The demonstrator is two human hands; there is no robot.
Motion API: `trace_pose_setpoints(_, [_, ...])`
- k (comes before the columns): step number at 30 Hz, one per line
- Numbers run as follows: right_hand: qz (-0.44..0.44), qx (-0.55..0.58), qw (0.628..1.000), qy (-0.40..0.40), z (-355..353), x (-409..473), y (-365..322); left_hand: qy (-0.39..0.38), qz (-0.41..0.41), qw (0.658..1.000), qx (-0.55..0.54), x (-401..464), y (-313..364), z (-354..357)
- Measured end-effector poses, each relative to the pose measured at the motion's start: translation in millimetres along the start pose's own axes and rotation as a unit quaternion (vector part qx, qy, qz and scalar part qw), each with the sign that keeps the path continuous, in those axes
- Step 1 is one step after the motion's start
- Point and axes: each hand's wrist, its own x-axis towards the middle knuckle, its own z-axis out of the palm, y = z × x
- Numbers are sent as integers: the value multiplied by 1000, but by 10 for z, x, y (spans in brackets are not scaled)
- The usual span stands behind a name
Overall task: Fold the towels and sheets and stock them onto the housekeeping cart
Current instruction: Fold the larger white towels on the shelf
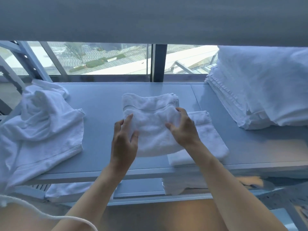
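Both hands rest spread and unclenched on the folded white towel (150,124) mid-table (100,100), left hand (124,140) at its near-left edge, right hand (183,129) on top, long axis running away.

White folded towel (150,124) lies flat on the cart shelf (100,97).

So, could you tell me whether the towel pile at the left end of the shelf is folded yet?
Not folded. The towel pile lies crumpled, bunched into loose ridges, with one edge hanging over the front of the shelf.
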Motion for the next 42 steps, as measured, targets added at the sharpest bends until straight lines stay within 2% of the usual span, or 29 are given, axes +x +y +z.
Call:
trace_pose_setpoints(6, [22, -25, 999, 42, -798, 130, 525, -37, 2, 998, -52, 31, 597, 739])
trace_pose_setpoints(11, [49, -51, 997, 42, -1079, 228, 979, -66, -32, 995, -65, -90, 763, 1218])
trace_pose_setpoints(14, [88, -105, 990, -35, -1004, 254, 1270, -154, -100, 983, -18, -302, 707, 1425])
trace_pose_setpoints(16, [141, -178, 968, -106, -907, 215, 1444, -199, -137, 969, 59, -439, 656, 1517])
trace_pose_setpoints(17, [151, -218, 958, -110, -869, 185, 1501, -202, -143, 965, 90, -488, 637, 1534])
trace_pose_setpoints(19, [99, -279, 954, -54, -820, 133, 1520, -195, -145, 964, 110, -512, 615, 1546])
trace_pose_setpoints(21, [-21, -274, 961, -23, -737, 67, 1440, -191, -151, 966, 92, -504, 597, 1569])
trace_pose_setpoints(23, [-110, -233, 963, -75, -604, -11, 1328, -193, -150, 968, 62, -510, 611, 1606])
trace_pose_setpoints(24, [-125, -226, 960, -110, -539, -44, 1289, -194, -148, 968, 52, -506, 626, 1632])
trace_pose_setpoints(26, [-125, -239, 953, -140, -473, -69, 1298, -199, -145, 968, 41, -489, 655, 1705])
trace_pose_setpoints(31, [-107, -233, 959, -121, -673, 46, 1547, -216, -120, 969, 18, -426, 752, 1969])
trace_pose_setpoints(42, [-59, -267, 954, -122, -1268, 406, 2019, -324, -50, 944, -30, -141, 1070, 2432])
